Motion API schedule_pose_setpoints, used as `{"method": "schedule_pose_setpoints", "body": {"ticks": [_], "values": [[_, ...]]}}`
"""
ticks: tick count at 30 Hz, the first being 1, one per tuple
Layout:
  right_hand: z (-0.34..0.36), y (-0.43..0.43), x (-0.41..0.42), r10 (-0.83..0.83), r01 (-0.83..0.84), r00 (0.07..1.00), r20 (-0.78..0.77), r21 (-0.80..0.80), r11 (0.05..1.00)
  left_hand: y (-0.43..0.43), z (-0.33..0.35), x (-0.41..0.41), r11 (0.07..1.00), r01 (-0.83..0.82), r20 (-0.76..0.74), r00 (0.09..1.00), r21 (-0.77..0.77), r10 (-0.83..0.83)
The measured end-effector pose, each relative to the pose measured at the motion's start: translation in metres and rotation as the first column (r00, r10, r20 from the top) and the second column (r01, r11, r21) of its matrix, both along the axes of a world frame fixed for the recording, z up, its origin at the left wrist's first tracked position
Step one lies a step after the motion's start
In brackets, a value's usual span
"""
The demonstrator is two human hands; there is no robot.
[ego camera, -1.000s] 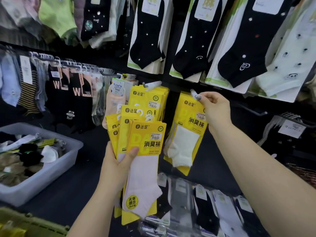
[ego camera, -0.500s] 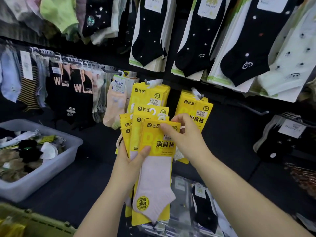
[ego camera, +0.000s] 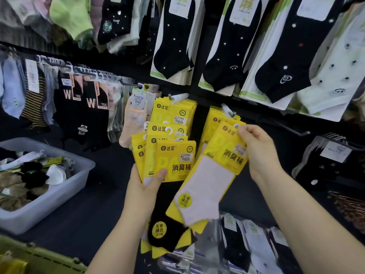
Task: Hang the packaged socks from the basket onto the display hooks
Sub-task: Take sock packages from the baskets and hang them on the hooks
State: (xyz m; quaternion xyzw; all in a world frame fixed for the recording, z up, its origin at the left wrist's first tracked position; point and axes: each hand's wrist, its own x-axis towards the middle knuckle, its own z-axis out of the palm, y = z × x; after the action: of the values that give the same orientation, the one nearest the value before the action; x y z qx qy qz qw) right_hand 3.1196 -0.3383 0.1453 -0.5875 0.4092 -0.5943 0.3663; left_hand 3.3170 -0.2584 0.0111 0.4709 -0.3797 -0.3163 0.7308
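Partly done, I judge: hung packs (ego camera: 214, 120) already sit on the hook (ego camera: 227, 110); just below it the right hand's (ego camera: 258, 153) fingers pinch one pack (ego camera: 213, 175), not yet hung; below-left of the hook the left hand (ego camera: 146, 186) clamps a stack (ego camera: 173, 161); far left of it the basket (ego camera: 59, 149) holds more.

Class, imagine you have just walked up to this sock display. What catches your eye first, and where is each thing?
Bright yellow dominates the middle: the left hand holds a fan of yellow sock packs, and the right hand pinches a tilted white-sock pack beside it. Above hang black dotted socks on cards, and at the left a grey tub holds mixed socks.
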Motion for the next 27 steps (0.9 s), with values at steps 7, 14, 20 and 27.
{"method": "schedule_pose_setpoints", "body": {"ticks": [7,14,20,27], "values": [[0.028,-0.038,0.017,-0.126,0.109,0.983,-0.136,-0.123,0.986,0.005,0.004,0.013,0.997,-0.071,0.075,0.995,0.028,0.069],[0.008,-0.047,0.015,-0.383,0.374,0.916,-0.117,-0.093,0.923,0.007,0.007,0.010,0.998,-0.003,0.076,0.997,0.055,-0.001],[-0.034,0.014,0.044,-0.007,-0.043,0.929,-0.370,-0.128,0.991,0.003,0.009,-0.002,0.997,0.076,0.024,0.997,0.015,-0.076],[-0.028,0.027,0.045,0.202,-0.197,0.938,-0.280,0.048,0.979,0.004,0.008,-0.018,0.988,0.157,-0.078,0.985,-0.002,-0.156]]}}
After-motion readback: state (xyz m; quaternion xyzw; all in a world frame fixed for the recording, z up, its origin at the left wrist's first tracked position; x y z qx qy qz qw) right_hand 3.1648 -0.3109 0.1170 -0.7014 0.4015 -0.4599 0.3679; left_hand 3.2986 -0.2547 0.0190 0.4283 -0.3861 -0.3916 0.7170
